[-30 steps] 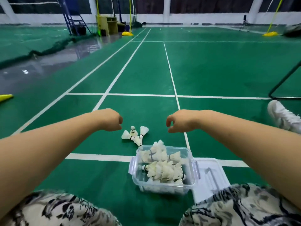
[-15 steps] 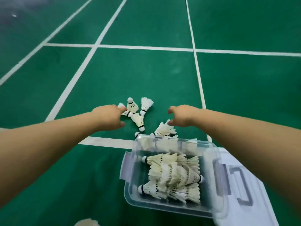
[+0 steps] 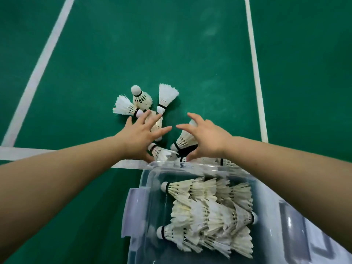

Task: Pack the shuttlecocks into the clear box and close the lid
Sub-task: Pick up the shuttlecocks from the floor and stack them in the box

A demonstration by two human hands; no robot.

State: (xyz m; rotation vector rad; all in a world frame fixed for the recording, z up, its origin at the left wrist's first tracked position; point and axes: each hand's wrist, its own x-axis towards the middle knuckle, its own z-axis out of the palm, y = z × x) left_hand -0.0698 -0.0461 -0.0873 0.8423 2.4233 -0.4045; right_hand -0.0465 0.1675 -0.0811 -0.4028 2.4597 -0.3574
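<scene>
Spread wide, the left hand (image 3: 140,139) is held low over the loose shuttlecocks (image 3: 142,99) on the floor, and nothing is gripped. One shuttlecock is half covered by its fingers, and whether it is touched cannot be told. The right hand (image 3: 206,139) is likewise opened wide, its fingers arched like a claw above another shuttlecock, of which only the cork end and part of the skirt are seen. The two hands are placed close together, their nearest fingertips almost meeting. Three shuttlecocks are left uncovered just beyond the left hand: one appears to be stood on its feathers with the cork up, and two are laid on their sides.

The clear box (image 3: 145,180) is set just on the near side of the hands, uncovered, with packed shuttlecocks (image 3: 209,208) laid in rows inside. Its near end is cut off by the bottom edge. A few corks and feathers are glimpsed at its far rim, but whether they lie inside or outside cannot be made out. The lid (image 3: 327,254) is laid flat beside the box on the right, mostly hidden by the right forearm (image 3: 285,168) and cropped by the frame.

Everything is set on a green court floor (image 3: 190,44) marked with white lines (image 3: 255,73); only the floor is taken in by the view.
</scene>
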